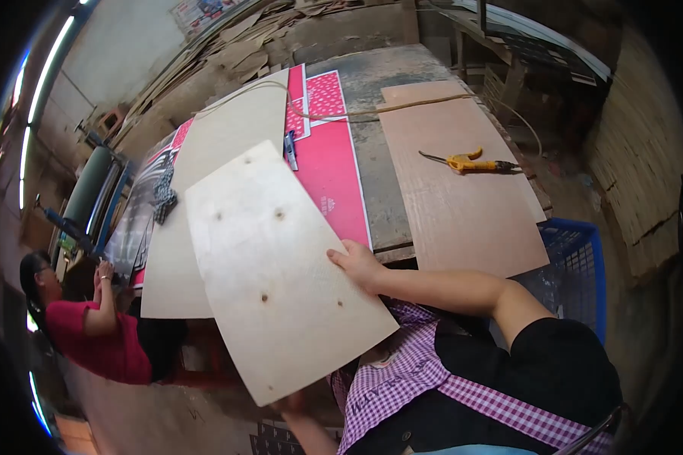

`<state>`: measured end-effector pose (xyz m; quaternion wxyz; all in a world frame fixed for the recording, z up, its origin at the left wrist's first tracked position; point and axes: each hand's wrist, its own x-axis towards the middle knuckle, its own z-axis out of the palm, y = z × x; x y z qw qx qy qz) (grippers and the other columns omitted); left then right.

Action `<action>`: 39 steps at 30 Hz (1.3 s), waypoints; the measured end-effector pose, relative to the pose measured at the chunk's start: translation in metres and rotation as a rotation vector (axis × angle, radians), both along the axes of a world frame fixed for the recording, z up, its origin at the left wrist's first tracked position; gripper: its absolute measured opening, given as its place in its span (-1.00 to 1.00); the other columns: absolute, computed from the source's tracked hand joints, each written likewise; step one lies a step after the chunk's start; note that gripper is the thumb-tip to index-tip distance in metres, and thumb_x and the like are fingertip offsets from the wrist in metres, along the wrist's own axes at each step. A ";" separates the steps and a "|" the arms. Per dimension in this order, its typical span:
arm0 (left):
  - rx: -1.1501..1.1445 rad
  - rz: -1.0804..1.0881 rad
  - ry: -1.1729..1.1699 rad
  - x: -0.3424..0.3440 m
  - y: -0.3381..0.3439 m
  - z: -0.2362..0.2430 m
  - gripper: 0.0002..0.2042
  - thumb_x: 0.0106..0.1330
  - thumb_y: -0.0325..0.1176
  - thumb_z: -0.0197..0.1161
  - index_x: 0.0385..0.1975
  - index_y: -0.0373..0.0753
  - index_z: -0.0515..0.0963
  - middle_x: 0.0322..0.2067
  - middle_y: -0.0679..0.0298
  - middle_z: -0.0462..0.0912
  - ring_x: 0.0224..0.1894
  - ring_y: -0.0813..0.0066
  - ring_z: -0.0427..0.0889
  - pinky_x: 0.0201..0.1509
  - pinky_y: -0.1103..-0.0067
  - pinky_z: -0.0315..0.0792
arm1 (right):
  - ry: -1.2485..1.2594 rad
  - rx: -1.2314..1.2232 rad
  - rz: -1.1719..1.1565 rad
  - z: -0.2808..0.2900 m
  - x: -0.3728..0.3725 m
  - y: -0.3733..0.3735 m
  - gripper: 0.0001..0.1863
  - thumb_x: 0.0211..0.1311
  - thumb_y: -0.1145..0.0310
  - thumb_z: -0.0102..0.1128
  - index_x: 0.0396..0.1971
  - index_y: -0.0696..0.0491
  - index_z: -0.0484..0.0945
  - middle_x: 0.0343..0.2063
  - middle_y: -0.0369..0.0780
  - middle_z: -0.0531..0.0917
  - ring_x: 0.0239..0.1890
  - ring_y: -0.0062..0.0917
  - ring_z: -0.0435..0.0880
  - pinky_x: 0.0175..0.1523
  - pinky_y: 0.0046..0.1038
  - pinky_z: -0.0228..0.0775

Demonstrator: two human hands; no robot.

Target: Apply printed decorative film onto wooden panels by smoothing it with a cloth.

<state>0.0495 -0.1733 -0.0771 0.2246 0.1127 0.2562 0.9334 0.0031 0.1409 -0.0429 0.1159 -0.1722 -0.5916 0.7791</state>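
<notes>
A pale plywood sheet (243,258) with several dark knots is tilted in front of me, its far part over a larger pale sheet on the table. My right hand (359,265) grips its right edge, thumb on the upper face and the other fingers mostly hidden underneath. By the sheet's near lower corner is my left hand (290,402), blurred and partly covered by the sheet, so its fingers do not show. The larger pale sheet (239,125) lies beyond, partly covered.
A yellow air blow gun (470,162) rests on a reddish-brown sheet (451,216) at the right. Pink printed sheets (334,182), a blue-handled tool (291,150) and a checked cloth (164,196) lie on the table (372,70). A blue crate (584,262) stands right; a co-worker (102,334) sits left.
</notes>
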 end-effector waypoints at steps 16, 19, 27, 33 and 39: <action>-1.008 0.371 -0.192 0.047 -0.070 0.017 -0.82 0.37 -0.38 0.03 -0.23 -0.38 0.48 -0.25 0.19 0.61 -0.24 0.53 0.56 -0.09 0.61 0.43 | -0.330 0.339 0.321 0.009 0.004 -0.034 -0.59 0.24 0.23 0.08 -0.10 0.29 0.47 -0.26 0.01 0.61 -0.23 -0.31 0.62 -0.13 -0.33 0.40; -0.849 0.391 -0.255 0.069 -0.061 0.009 -0.77 0.39 -0.41 -0.04 -0.12 -0.43 0.44 -0.19 0.16 0.60 -0.19 0.48 0.57 -0.06 0.60 0.43 | -0.418 0.382 0.323 0.003 0.019 -0.041 -0.62 0.22 0.29 0.10 -0.13 0.32 0.46 -0.21 0.01 0.60 -0.23 -0.31 0.61 -0.14 -0.34 0.40; -0.783 0.808 0.212 0.059 -0.038 0.057 -0.74 0.39 -0.35 0.02 -0.05 -0.40 0.35 -0.10 0.18 0.53 -0.09 0.53 0.50 0.04 0.61 0.35 | 0.219 0.615 0.225 0.076 0.002 -0.028 -0.59 0.30 0.11 0.07 -0.13 0.19 0.44 -0.36 -0.29 0.57 -0.31 -0.70 0.47 -0.26 -0.59 0.34; -0.907 0.541 -0.020 0.046 -0.053 0.001 -0.76 0.41 -0.29 0.00 -0.16 -0.37 0.42 -0.21 0.24 0.58 -0.20 0.61 0.50 -0.04 0.65 0.37 | -0.050 0.481 0.238 0.017 0.004 -0.034 -0.65 0.30 0.21 0.01 -0.15 0.23 0.46 -0.31 -0.14 0.64 -0.28 -0.46 0.60 -0.17 -0.42 0.40; -0.854 0.206 -0.281 0.065 -0.064 0.029 -0.73 0.41 -0.39 -0.09 -0.06 -0.46 0.40 -0.17 0.12 0.59 -0.20 0.45 0.60 -0.05 0.56 0.46 | -0.487 0.214 0.380 0.003 0.027 -0.041 -0.67 0.33 0.24 -0.04 -0.17 0.24 0.46 -0.30 -0.15 0.60 -0.34 -0.50 0.58 -0.18 -0.42 0.40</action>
